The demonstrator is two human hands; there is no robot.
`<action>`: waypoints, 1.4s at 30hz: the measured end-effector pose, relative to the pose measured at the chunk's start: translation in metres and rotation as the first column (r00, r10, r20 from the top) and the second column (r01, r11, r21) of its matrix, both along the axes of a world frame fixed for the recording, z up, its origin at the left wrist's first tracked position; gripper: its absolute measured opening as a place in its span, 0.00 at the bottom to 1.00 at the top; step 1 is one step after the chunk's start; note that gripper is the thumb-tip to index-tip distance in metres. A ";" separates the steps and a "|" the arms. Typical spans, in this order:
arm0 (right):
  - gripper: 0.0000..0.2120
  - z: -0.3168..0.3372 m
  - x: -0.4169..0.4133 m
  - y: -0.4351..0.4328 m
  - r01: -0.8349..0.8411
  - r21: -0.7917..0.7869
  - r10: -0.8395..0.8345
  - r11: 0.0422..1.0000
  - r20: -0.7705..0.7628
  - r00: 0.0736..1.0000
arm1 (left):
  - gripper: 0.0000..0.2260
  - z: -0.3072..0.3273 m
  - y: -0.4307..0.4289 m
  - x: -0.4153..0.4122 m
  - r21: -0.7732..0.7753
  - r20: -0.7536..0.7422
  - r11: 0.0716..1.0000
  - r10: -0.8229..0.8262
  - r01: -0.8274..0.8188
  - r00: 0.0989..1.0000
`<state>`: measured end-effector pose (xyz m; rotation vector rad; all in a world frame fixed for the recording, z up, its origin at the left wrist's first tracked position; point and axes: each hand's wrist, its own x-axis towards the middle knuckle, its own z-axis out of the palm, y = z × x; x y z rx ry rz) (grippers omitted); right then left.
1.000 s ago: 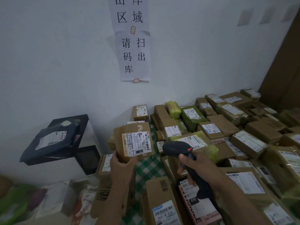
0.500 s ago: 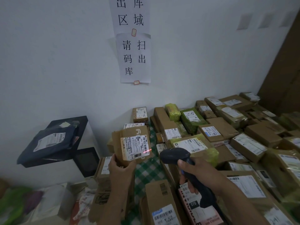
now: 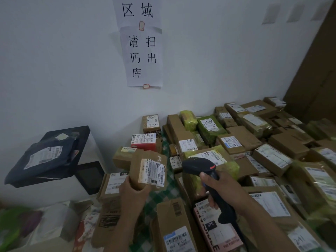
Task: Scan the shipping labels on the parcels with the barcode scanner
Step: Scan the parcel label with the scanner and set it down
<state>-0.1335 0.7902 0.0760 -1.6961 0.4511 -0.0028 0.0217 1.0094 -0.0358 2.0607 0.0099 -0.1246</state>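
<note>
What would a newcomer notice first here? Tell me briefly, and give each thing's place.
At centre, the left hand grips a small brown parcel with a white label, and the right hand holds a black barcode scanner just right of it. Behind and to the right spreads a heap of labelled parcels, brown cardboard and green wrap. Above, on the wall, hangs a paper sign with black Chinese characters.
</note>
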 end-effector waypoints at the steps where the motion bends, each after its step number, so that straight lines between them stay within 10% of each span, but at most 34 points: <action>1: 0.22 -0.001 0.001 -0.003 0.021 -0.001 -0.021 1.000 0.000 1.000 | 0.40 -0.002 -0.003 0.000 0.047 -0.008 0.999 -0.012 0.012 1.000; 13: 0.18 -0.029 0.030 -0.032 0.089 -0.089 -0.092 0.992 -0.036 0.995 | 0.50 -0.036 -0.048 0.017 0.472 -0.001 0.866 -0.184 0.163 0.983; 20: 0.15 -0.043 0.045 -0.046 0.113 -0.042 -0.114 0.993 -0.026 0.993 | 0.35 -0.060 -0.070 0.036 0.535 -0.112 0.768 -0.350 0.353 0.930; 26: 0.14 -0.055 0.046 -0.060 0.256 -0.034 -0.256 0.966 0.010 0.967 | 0.48 -0.072 -0.093 0.047 0.638 -0.283 0.625 -0.352 0.449 0.892; 32: 0.13 -0.062 0.039 -0.076 0.367 -0.016 -0.367 0.930 0.014 0.930 | 0.43 -0.078 -0.095 0.061 0.308 -0.454 0.846 -0.271 0.435 0.849; 42: 0.13 -0.065 0.038 -0.078 0.347 -0.036 -0.347 0.937 0.007 0.938 | 0.55 -0.085 -0.091 0.051 0.500 -0.454 0.797 -0.090 0.338 0.886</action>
